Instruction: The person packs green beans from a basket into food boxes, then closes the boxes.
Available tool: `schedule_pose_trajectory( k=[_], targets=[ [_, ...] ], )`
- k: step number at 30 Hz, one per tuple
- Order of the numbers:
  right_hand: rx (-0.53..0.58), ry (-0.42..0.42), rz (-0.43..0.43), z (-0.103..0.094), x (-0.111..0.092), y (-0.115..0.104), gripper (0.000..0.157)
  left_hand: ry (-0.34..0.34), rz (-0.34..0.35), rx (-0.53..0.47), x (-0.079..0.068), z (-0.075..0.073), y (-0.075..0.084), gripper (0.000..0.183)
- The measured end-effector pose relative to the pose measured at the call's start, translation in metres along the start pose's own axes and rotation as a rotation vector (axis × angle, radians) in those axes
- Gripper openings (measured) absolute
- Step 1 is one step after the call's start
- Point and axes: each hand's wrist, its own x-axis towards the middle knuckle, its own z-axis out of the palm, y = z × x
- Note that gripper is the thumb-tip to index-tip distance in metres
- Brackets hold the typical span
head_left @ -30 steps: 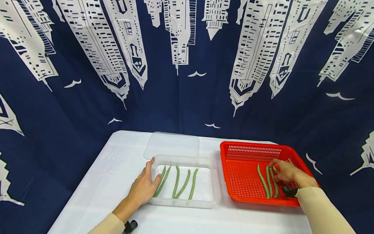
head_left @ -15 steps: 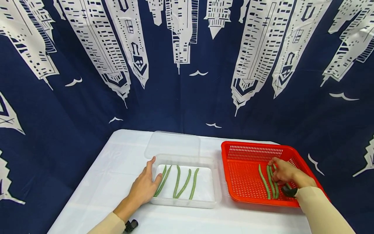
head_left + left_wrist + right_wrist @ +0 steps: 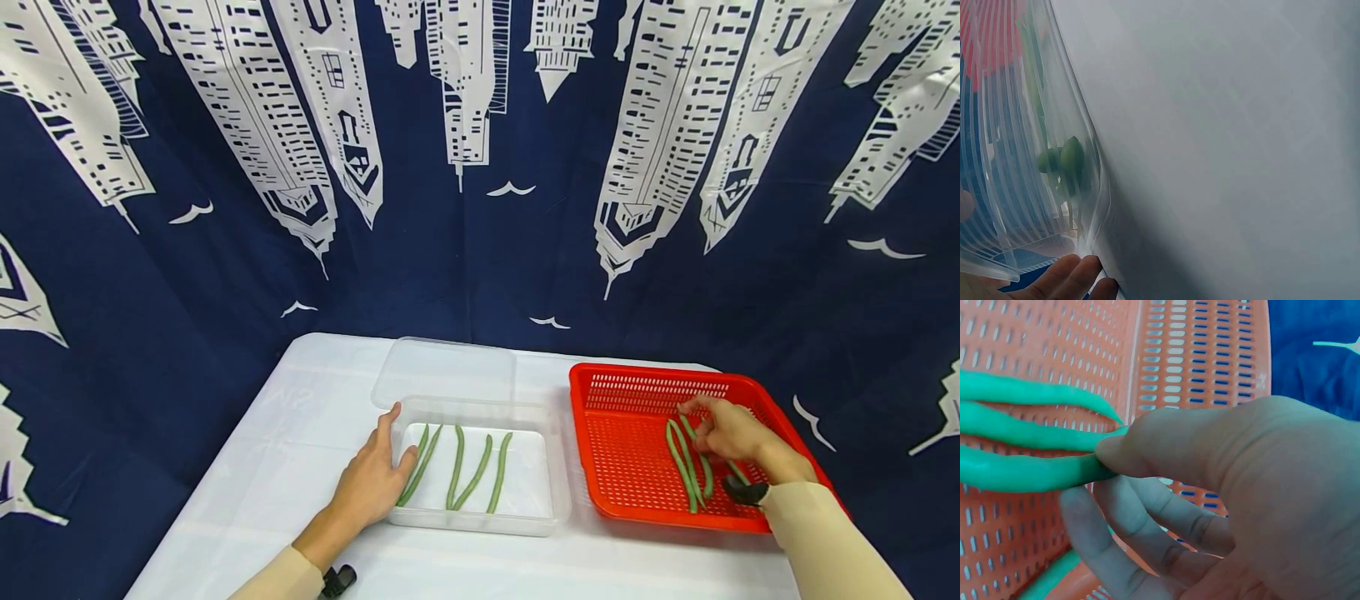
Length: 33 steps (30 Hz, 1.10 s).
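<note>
My left hand (image 3: pixel 371 483) holds the left wall of a clear plastic container (image 3: pixel 558 475), its thumb over the rim and fingers along the outside. Inside lie several green beans (image 3: pixel 498 473), set roughly side by side. Over the red basket (image 3: pixel 622 467), my right hand (image 3: pixel 727 432) pinches the tip of one green bean (image 3: pixel 1035 473) between thumb and fingers. Two more beans (image 3: pixel 1029 428) lie alongside it in the right wrist view. Part of another bean (image 3: pixel 738 472) shows beneath the right hand. In the left wrist view, container ribs partly blur the beans behind.
A flat translucent lid (image 3: pixel 450 373) lies behind the container. Both containers stand on a white-covered table (image 3: pixel 247 467), the basket at its right side. A dark blue cloth (image 3: pixel 450 267) printed with white buildings hangs behind.
My right hand has shifted slightly left and away from me within the basket. The beans by it have moved, with one now leaning against the leftmost. My left hand stays on the container.
</note>
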Motion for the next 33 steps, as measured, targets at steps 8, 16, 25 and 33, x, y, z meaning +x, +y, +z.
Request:
schedule_pose_trajectory(
  k=[8, 16, 25, 33],
  targets=[
    [-0.208, 0.087, -0.049, 0.001, 0.000, -0.018, 0.053, -0.011, -0.004, -0.006, -0.001, 0.001, -0.002, 0.077],
    [-0.145, 0.110, -0.068, 0.002, -0.003, -0.036, 0.055, -0.016, 0.006, -0.005, -0.001, -0.002, 0.000, 0.075],
    [-0.062, 0.137, -0.140, 0.011, 0.005, -0.075, 0.057, -0.012, 0.012, -0.016, -0.001, -0.002, 0.000, 0.074],
    [0.026, 0.150, -0.140, 0.023, 0.002, -0.104, 0.053, -0.013, 0.017, -0.006, 0.000, -0.001, 0.000, 0.074]
  ],
)
